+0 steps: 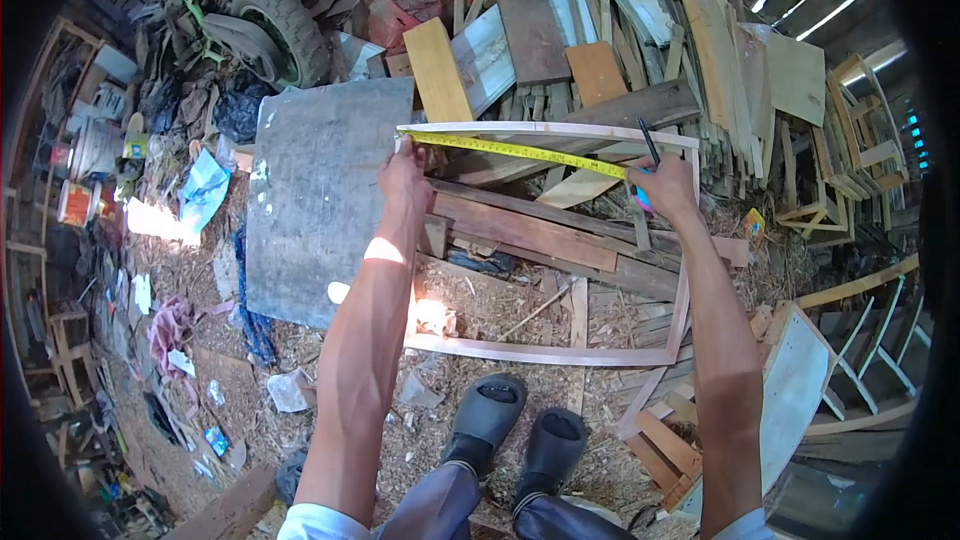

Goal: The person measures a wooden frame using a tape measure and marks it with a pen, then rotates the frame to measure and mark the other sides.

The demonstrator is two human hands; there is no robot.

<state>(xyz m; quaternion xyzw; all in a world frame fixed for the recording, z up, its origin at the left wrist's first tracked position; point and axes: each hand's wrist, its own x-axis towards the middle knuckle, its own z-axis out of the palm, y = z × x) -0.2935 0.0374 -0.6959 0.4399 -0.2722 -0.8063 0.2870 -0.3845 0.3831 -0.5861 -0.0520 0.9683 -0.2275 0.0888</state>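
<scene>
Though mostly hidden, tape case (643,201) tight in right fingers (637,177), left fingers (406,146) at blade's end (420,138), hold unclear

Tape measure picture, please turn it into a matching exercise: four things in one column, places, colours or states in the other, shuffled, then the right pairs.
Things:
1. Tape
2. Left hand
3. Right hand
4. Shoes

Descriptions:
A. With a pen sticking up from it
B. Dark, near the picture's bottom
C. Yellow, stretched out between two hands
D. At the free end of the measure

Right pairs: 1-C, 2-D, 3-A, 4-B
</scene>
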